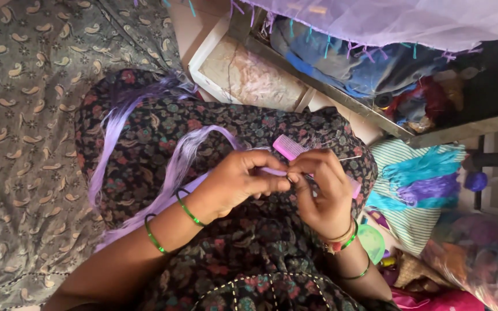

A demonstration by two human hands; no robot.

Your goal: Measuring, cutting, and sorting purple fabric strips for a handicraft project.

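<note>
— Floral dress [260, 270] fills the near edge at six o'clock, over my lap. What's around it?

— Biggest is the paisley cloth [24, 144] at nine o'clock, then lilac netting [410, 20] at one o'clock, and purple thread strands [162, 167] trailing toward eight o'clock.

— And your hands?

— Both meet at centre. My left hand [237, 184] pinches the lilac strand, fingertips pressed together. My right hand [324, 193] curls around a pink comb [288, 148], which sticks out toward twelve o'clock, and it pinches a thin needle [350, 157] pointing to three o'clock.
</note>
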